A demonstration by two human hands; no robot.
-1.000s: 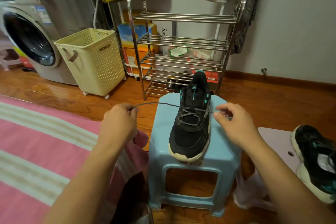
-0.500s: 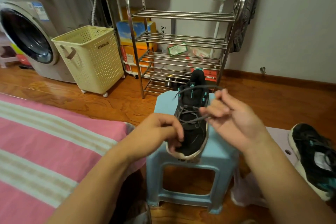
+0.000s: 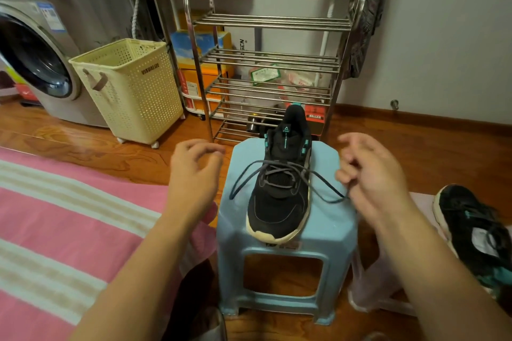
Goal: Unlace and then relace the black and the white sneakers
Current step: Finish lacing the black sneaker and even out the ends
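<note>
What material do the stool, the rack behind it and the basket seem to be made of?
Stool: likely moulded plastic, pale blue, with a smooth, slightly glossy surface and rounded edges.
Rack: metal, probably steel, since its bars are shiny and reflect light.
Basket: likely plastic, cream and matte, with walls of regular small holes.
</note>
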